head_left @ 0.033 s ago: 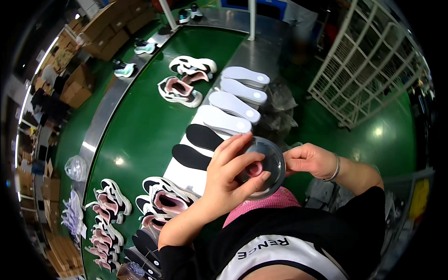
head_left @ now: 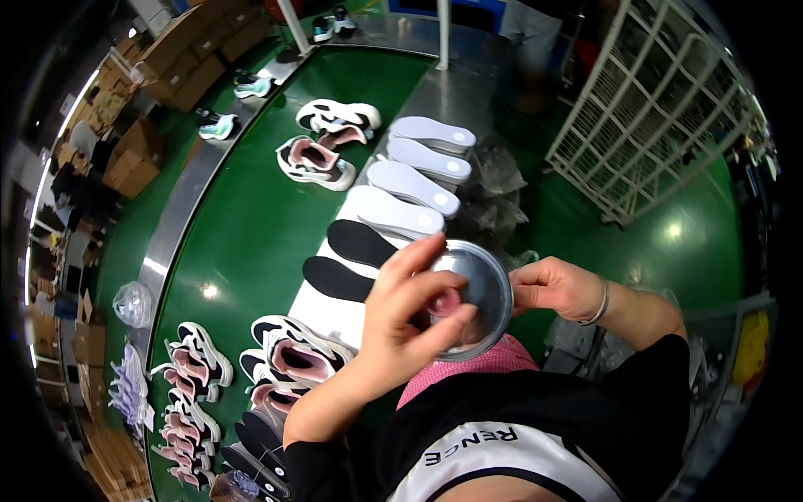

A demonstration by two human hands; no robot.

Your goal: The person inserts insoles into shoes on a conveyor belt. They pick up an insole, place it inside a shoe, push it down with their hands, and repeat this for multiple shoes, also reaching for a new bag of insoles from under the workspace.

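Note:
My left hand is closed round a shiny, clear-grey disc-shaped roll, its fingers curled over the face near a pinkish round middle. Close to the roll's right edge, my right hand has its thumb and fingers pressed together; whatever they pinch is too small or hidden to name. Beyond the left hand, two black insoles lie side by side on a white surface. Several white insoles form a row farther off.
Black, white and pink sneakers stand on the green worktable, with more along its left side. A white wire cage cart stands at the far right. Clear plastic bags lie beside the white insoles. Cardboard boxes are stacked at left.
The roll has tilted in my left hand, so its face looks brighter and its pinkish middle sits a little farther left. The surroundings have shifted slightly left in view.

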